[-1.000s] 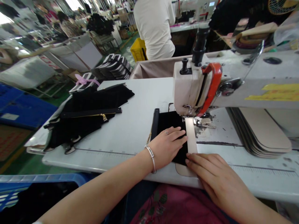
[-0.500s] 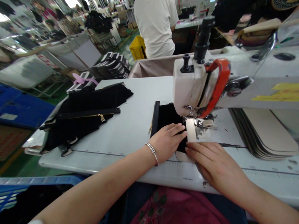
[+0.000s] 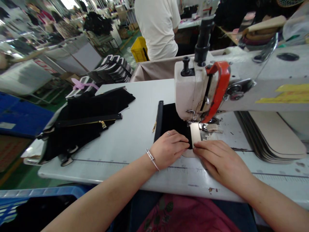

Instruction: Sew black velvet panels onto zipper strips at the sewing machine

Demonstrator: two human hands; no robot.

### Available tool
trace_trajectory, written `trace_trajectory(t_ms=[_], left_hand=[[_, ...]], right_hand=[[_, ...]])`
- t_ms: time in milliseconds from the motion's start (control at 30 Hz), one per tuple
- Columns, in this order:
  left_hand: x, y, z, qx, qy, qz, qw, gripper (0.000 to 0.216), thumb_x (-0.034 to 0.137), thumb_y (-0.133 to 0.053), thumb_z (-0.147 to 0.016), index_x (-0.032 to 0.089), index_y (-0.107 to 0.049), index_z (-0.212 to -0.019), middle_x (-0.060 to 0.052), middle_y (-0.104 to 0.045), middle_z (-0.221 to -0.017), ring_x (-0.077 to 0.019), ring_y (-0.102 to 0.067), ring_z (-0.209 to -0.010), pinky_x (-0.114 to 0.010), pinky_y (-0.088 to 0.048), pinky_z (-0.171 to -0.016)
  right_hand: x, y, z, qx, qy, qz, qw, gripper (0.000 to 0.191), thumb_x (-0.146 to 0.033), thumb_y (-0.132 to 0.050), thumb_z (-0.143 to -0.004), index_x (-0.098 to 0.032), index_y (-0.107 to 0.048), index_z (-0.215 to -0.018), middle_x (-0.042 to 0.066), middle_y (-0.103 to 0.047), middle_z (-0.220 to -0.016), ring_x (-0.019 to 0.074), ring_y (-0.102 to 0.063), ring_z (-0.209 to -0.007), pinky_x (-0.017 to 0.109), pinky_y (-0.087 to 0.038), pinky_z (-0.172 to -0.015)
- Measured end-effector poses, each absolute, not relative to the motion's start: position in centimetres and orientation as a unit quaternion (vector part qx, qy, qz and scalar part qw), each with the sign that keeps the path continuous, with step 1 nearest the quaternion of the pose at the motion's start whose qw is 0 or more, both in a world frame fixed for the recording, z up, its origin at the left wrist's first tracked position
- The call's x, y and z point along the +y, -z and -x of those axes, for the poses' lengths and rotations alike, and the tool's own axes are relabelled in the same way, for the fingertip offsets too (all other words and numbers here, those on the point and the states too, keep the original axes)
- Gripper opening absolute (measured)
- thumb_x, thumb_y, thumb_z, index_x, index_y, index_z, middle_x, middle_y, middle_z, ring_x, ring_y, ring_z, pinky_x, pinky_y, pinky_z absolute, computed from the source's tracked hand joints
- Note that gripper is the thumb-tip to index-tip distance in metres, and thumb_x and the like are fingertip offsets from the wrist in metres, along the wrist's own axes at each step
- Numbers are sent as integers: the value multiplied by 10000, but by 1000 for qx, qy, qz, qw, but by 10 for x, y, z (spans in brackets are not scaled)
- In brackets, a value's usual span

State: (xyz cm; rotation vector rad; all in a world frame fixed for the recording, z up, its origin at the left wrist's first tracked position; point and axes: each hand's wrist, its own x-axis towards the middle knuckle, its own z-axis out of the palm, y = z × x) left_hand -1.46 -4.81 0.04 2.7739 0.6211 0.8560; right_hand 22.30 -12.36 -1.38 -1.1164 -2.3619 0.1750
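Observation:
Under the presser foot of a white sewing machine [image 3: 187, 88] lies a black fabric piece [image 3: 170, 120] on a cream panel [image 3: 195, 132]. A dark strip and a gold zipper pull [image 3: 154, 126] run along the fabric's left edge. My left hand [image 3: 169, 149] presses on the near part of the fabric, its fingers bent and bunched at the fabric's near right corner. With fingers together, my right hand [image 3: 218, 159] grips the near edge of the fabric and panel; its thumb is mostly hidden. The needle tip cannot be made out.
Black zippered pieces [image 3: 89, 116] are heaped on the table's left side. A stack of cream panels [image 3: 277, 133] stands at the right, beneath the machine arm. A blue basket [image 3: 79, 190] with dark cloth sits at lower left. Beyond the table is a person in a white shirt [image 3: 156, 29].
My left fingers have drawn back toward me and bent, uncovering more of the black fabric. The right hand remains at the near edge. The whole view has shifted slightly.

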Motion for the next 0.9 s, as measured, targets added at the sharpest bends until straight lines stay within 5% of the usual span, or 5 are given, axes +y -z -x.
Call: trace_trajectory(t_ms=[900], left_hand=[[-21,1,6,194,-198,-961,-4,203,93,-510,-1000,124,-706,-1041,-66,-741,-1128,-170,-671,-1039,-331,-539,-966]], right_hand=[[-116,11,-218,-868,-26,449,211,372,-233,-505,-1027,-165,-566,-1388,115,-607,-1398,267,-574,-1229,468,-470,-1022]])
